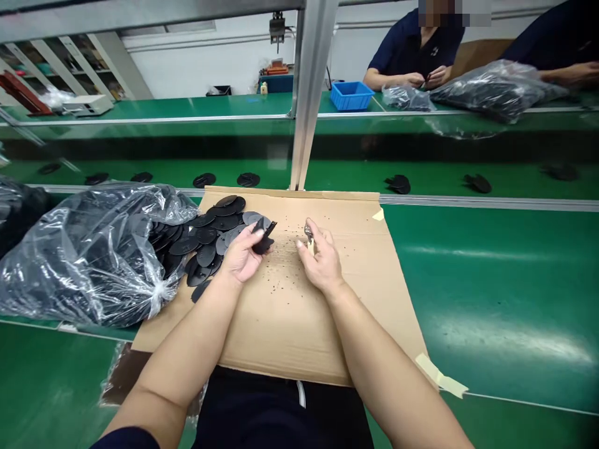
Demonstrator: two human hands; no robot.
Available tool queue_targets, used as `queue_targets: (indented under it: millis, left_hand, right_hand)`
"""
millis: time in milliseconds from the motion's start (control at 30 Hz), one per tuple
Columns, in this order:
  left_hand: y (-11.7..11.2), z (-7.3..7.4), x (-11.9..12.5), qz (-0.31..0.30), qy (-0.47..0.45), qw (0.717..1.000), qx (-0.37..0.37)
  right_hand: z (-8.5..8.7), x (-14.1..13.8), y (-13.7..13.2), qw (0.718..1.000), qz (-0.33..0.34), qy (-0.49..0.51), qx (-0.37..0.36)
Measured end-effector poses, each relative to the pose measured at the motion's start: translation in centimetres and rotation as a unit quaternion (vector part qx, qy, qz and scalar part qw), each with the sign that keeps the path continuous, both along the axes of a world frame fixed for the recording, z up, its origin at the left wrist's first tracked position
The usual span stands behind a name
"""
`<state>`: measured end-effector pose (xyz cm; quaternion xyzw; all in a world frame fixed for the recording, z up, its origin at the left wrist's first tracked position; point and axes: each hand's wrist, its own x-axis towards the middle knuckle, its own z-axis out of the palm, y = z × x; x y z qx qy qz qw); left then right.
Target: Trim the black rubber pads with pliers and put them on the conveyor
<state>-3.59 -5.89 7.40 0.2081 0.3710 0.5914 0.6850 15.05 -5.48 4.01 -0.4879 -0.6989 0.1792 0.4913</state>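
My left hand [244, 254] grips a black plastic part [263, 238], which is tilted up above the cardboard sheet [299, 337]. In my right hand [322, 259] is a small tool [309, 232] with a shiny metal end and a pale yellowish part; the fingers hide most of it. The tool and the black part are apart. Just left of my left hand lies a heap of flat black discs [206, 236], spilling from a clear plastic bag [88, 262]. Small black scraps [283, 268] are scattered on the cardboard between my hands.
Beyond the cardboard runs a green conveyor belt [346, 178] carrying several black parts [397, 183]. A metal post [311, 93] rises ahead. Across the belt are a blue bin [352, 96], a filled plastic bag [505, 90] and two persons at work. Tape [440, 375] holds the cardboard's right corner.
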Motion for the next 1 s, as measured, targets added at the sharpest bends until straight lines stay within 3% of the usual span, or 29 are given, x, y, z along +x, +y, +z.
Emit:
queue_targets:
  millis: [200,333,533,1000]
  left_hand:
    - [0.6,-1.3,0.3,0.006,-0.013,1.0,-0.001]
    - [0.6,-1.0,0.0,0.025,-0.032,0.999,-0.024]
    - [0.5,-0.3,-0.1,0.028,-0.037,0.997,-0.054]
    - [0.6,-0.7,-0.3,0.014,-0.026,0.999,-0.046]
  right_hand:
    - [0.3,-0.1,-0.4,0.99,0.048,-0.115,0.062]
    - [0.3,-0.2,-0.5,0.984,0.056,-0.155,0.071]
    - [0.5,-0.4,-0.7,0.978,0.062,-0.176,0.097]
    - [0.5,-0.2,-0.7,0.966,0.061,-0.234,0.089]
